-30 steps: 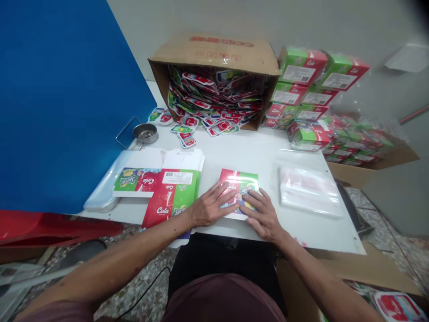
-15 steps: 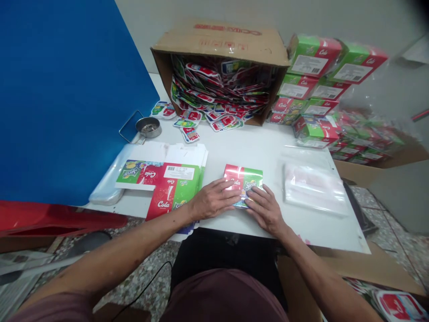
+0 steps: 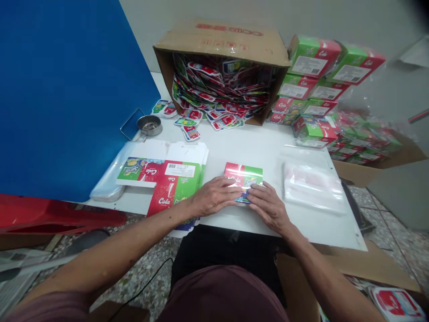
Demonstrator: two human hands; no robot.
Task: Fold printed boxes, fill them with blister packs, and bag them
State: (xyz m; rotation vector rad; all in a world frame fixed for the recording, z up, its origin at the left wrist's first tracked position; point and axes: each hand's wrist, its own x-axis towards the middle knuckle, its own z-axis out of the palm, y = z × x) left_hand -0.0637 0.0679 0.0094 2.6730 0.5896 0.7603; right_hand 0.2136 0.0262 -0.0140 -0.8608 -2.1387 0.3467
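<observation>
A red and green printed cardboard box (image 3: pixel 244 171), marked Cola and Sprite, lies on the white table in front of me, with a crease across its near part. My left hand (image 3: pixel 217 195) grips its left side, fingers laid over the near edge. On the other side my right hand (image 3: pixel 267 203) holds the near right corner, fingers bent over the print. The fingers hide much of the near edge. Left of my hands is a stack of flat, unfolded cartons (image 3: pixel 164 190) in the same print.
A brown carton (image 3: pixel 221 42) full of drink-shaped packets stands at the back. Wrapped boxes (image 3: pixel 315 58) are piled at the back right. Clear plastic bags (image 3: pixel 311 188) lie right, more plastic (image 3: pixel 109 188) left. A metal dish (image 3: pixel 149 126) sits by the blue panel (image 3: pixel 67 98).
The near part of the box has bent over under my fingers. My right hand has moved slightly up and closer to my left hand.
</observation>
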